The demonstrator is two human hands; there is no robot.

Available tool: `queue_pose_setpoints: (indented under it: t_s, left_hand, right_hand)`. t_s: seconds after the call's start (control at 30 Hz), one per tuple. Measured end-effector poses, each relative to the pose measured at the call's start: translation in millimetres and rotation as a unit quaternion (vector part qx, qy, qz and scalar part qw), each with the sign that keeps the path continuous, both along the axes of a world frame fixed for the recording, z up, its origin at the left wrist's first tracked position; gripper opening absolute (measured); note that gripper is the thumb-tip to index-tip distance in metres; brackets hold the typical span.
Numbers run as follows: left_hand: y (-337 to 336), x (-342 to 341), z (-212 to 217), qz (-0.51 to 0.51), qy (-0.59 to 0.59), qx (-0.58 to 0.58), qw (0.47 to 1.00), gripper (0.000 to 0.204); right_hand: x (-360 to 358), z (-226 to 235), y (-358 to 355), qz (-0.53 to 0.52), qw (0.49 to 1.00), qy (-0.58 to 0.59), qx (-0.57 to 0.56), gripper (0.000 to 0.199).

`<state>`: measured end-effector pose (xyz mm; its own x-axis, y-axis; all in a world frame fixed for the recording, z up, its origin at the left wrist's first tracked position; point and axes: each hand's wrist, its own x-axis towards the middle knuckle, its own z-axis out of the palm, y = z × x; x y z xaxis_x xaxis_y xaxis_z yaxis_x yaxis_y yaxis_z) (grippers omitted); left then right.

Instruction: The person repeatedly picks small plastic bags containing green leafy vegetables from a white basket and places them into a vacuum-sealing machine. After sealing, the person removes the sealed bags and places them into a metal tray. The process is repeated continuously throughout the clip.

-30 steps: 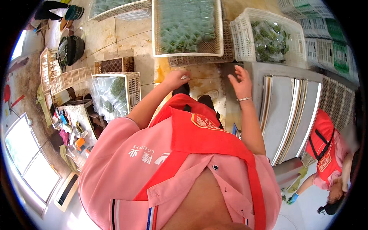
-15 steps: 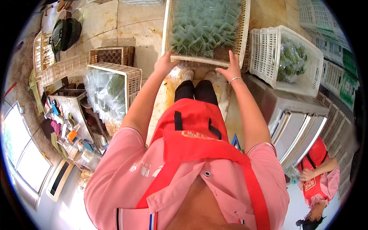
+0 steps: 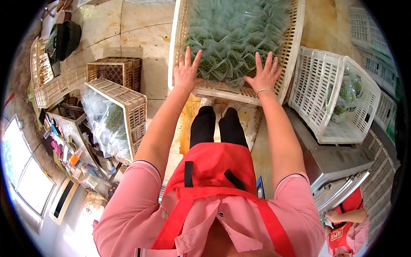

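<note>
In front of me stands a large white plastic crate (image 3: 174,40), packed with clear plastic bags of green produce (image 3: 233,47) set close together in rows. My left hand (image 3: 186,73) is over the near left corner of the crate, fingers spread and pointing away from me. Over the near right part, my right hand (image 3: 264,76) also has its fingers spread, with a bracelet at the wrist. Both hands hold nothing and hover at or just above the bags nearest me; whether they touch them, I cannot tell.
To the right a white crate (image 3: 319,92) holds bagged greens, above a metal cabinet (image 3: 342,165). A crate of bagged greens (image 3: 136,113) stands at left, beside a cluttered shelf (image 3: 77,141). Another person (image 3: 344,222) in a red apron is at lower right. Stacked crates (image 3: 381,81) line the far right.
Both hands have left the crate's near rim and moved over the bags with fingers spread. The crate appears nearer and larger in view.
</note>
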<state>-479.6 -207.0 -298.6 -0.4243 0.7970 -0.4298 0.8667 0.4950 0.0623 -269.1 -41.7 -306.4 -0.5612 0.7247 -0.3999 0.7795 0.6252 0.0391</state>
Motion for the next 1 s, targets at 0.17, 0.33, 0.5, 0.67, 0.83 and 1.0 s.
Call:
queue_pose_setpoints:
  t_s: [0.17, 0.33, 0.5, 0.67, 0.83, 1.0]
  left_hand:
    - [10.9, 4.5, -27.8, -0.015, -0.074, 0.043, 0.996, 0.115]
    - [27.3, -4.4, -43.8, 0.005, -0.084, 0.1, 0.991, 0.111]
    - [56.5, -14.9, -52.4, 0.0, -0.158, 0.071, 0.985, 0.097]
    - [61.8, -8.9, -82.9, -0.069, -0.165, 0.118, 0.977, 0.05]
    - [60.4, 1.8, -67.7, -0.089, -0.157, 0.166, 0.969, 0.032]
    - [67.8, 2.6, -17.5, -0.086, -0.123, 0.156, 0.976, 0.032]
  right_hand:
    - [-1.3, -34.8, -12.6, 0.017, 0.98, 0.178, -0.093, 0.108]
    - [-11.4, -43.8, -11.0, 0.003, 0.97, 0.233, -0.07, 0.114]
    - [-36.3, -68.3, 5.1, -0.024, 0.969, 0.242, -0.034, 0.096]
    - [-32.1, -84.0, 2.8, 0.018, 0.957, 0.267, -0.109, 0.049]
    - [-25.1, -91.0, -4.6, 0.03, 0.946, 0.307, -0.096, 0.031]
    - [-26.0, -46.3, -2.8, 0.01, 0.926, 0.37, -0.07, 0.025]
